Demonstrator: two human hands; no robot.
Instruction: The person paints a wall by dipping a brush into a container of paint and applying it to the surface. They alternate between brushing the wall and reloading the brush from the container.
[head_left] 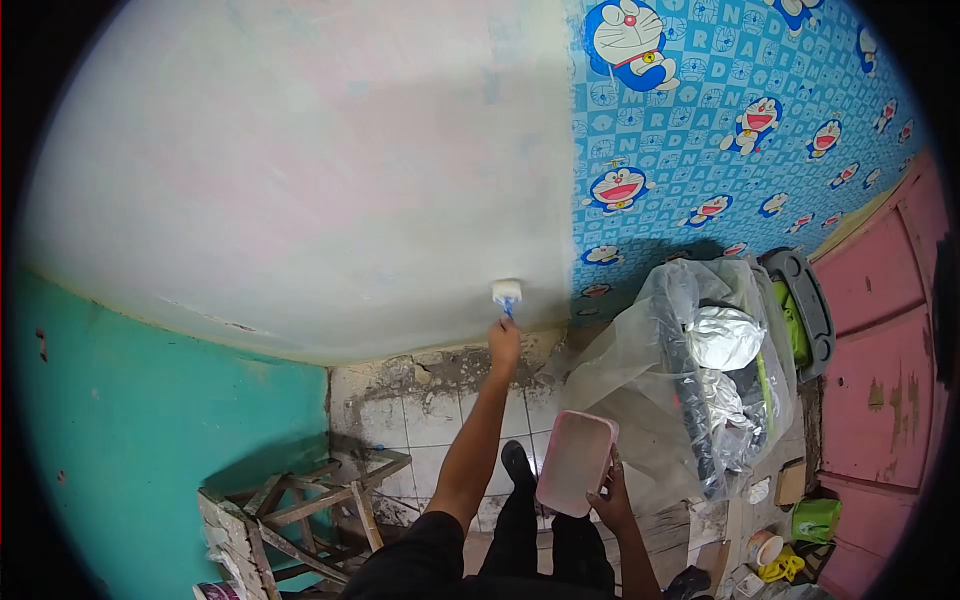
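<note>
My left hand [504,343] reaches forward and grips the blue handle of a small white paint roller [507,292]. The roller head presses against the pale, freshly whitened wall [300,180], low down near its corner with the blue cartoon-patterned wall [720,120]. My right hand [608,497] holds a pink rectangular plastic tray [575,462] from below, tilted, close to my body. My black trousers and one black shoe [516,462] show beneath the arms.
A rough wooden stool frame [300,510] stands at lower left by the teal wall [150,430]. A clear plastic sheet covers a bundle of belongings [700,380] on the right. Beyond it is a pink door [890,380]; a green container [815,520] and small tins lie below.
</note>
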